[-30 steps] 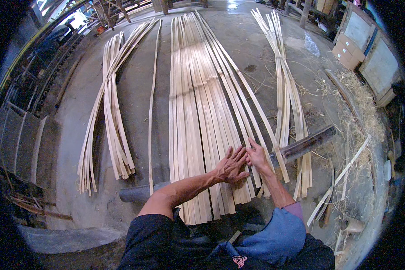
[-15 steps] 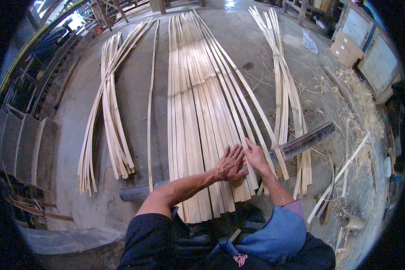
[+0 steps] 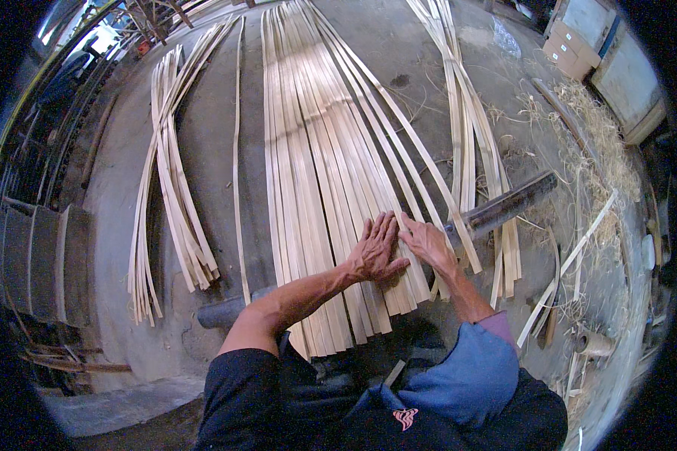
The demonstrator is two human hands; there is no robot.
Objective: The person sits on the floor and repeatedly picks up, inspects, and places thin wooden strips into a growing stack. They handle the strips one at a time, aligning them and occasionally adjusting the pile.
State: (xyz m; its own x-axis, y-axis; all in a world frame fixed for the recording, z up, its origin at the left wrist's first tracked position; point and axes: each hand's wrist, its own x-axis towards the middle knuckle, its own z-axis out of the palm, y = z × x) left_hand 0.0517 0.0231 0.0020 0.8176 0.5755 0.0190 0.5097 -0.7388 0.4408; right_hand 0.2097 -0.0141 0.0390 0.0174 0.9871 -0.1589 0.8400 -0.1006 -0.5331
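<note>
A broad sheet of pale bamboo strips (image 3: 297,218) lies side by side in front of me, fanning toward my lap. Flat on its right part rests my left hand (image 3: 376,252), fingers stretched out and thumb spread. Close beside it, my right hand (image 3: 426,244) bends round the edge of a strip at the sheet's right side; its lower fingers are partly hidden. A few looser bamboo strips (image 3: 421,154) run apart from the sheet, passing by the right hand. Under the near ends sits a dark round pole (image 3: 515,201), its middle covered by the strips.
Crossed strip bundles lie to the left (image 3: 165,143) and right (image 3: 466,113). One single strip (image 3: 238,150) lies between the left bundle and the sheet. Curly shavings (image 3: 598,158), cardboard boxes (image 3: 570,51) and a pale panel (image 3: 630,86) line the right; concrete blocks (image 3: 41,259) stand left.
My head view has shifted slightly, so the floor scene sits higher. The left hand has turned its fingers more forward, and the right hand's index finger now points more to the left.
</note>
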